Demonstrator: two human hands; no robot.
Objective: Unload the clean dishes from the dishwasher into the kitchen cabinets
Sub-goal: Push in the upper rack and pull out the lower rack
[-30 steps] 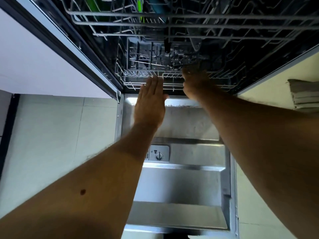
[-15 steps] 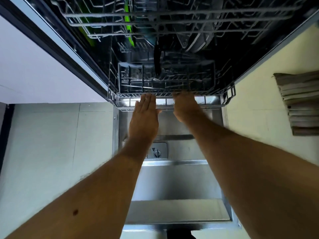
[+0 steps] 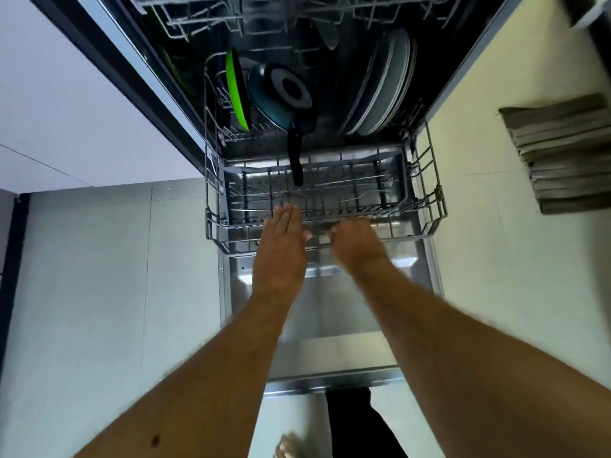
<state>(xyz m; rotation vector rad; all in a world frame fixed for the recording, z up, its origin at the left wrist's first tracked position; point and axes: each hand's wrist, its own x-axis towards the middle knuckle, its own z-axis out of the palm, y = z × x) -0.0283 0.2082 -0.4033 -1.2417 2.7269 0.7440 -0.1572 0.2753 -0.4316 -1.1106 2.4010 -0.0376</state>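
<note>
Head view: your right hand [image 3: 355,241] grips the grey wire lower rack [image 3: 429,193], left hand [image 3: 284,233] flat and open; a jerky pull could topple the upright grey plates [image 3: 380,90].

To the left of the hands we see a floor of large pale tiles [image 3: 99,292], their thin grout lines crossing near the middle. Above that, up and to the left, a plain white cabinet front [image 3: 66,110] runs at a slant, edged by a dark strip [image 3: 109,61]. At the far left edge a narrow dark vertical band [image 3: 10,276] borders the tiles. To the right of the hands lies a cream surface [image 3: 489,259], and on it, up and to the right, a grey folded cloth [image 3: 565,157] in stacked layers. The light is soft and even, brightest on the cream side.
</note>
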